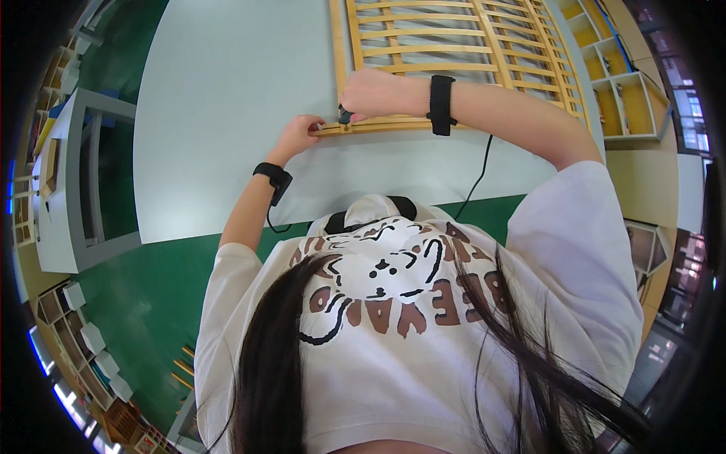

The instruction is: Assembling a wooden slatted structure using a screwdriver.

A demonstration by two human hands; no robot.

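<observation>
A light wooden slatted rack (423, 51) lies on the pale table, with its near left corner between my hands. My left hand (297, 136) pinches the left end of the rack's near rail (378, 125), fingers closed around it. Just above that corner, my right hand (378, 94) is closed in a fist around a small dark object (345, 115). Most of this object is hidden by the hand, so its kind does not show. It sits at the joint where the side rail (338, 53) meets the near rail. Each wrist wears a black band.
The white table (227, 83) spreads left of the rack. A black cable (482, 168) hangs over its near edge, close to my body. Yellow-backed shelves (624, 98) stand at the right, and a grey cabinet (72, 181) at the left above green floor (144, 303).
</observation>
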